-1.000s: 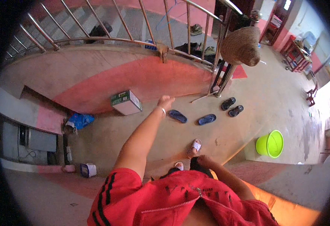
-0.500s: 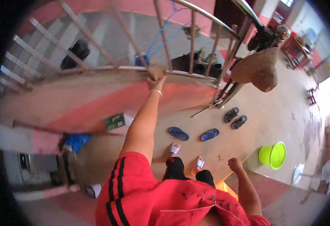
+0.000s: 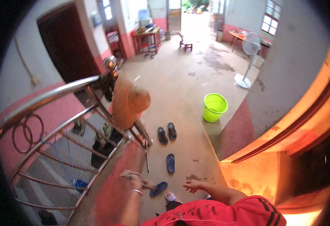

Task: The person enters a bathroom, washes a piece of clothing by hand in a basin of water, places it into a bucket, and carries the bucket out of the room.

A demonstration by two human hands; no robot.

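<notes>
My left hand (image 3: 135, 181), with a pale bracelet at its wrist, is closed on a tan, rag-like thing (image 3: 147, 184) blurred by motion. It hangs in front of me beside the pink base of the stair railing, above a blue flip-flop (image 3: 159, 189). My right hand (image 3: 192, 185) is held over the floor with its fingers apart and nothing in them. Under my arms, part of a white slipper (image 3: 171, 197) shows on my foot. A second blue flip-flop (image 3: 170, 163) lies farther off, past both hands.
The metal railing (image 3: 55, 141) runs along the left, a brown hat (image 3: 127, 101) hanging at its end. Black sandals (image 3: 167, 133), a lime-green bucket (image 3: 214, 107) and a standing fan (image 3: 248, 60) are on the floor ahead. A wall with an orange-lit recess (image 3: 255, 175) closes in on the right.
My view has swung right, from the railing toward the room and bright doorway. My left hand has come away from the railing's foot with the tan thing; my right hand's fingers have spread.
</notes>
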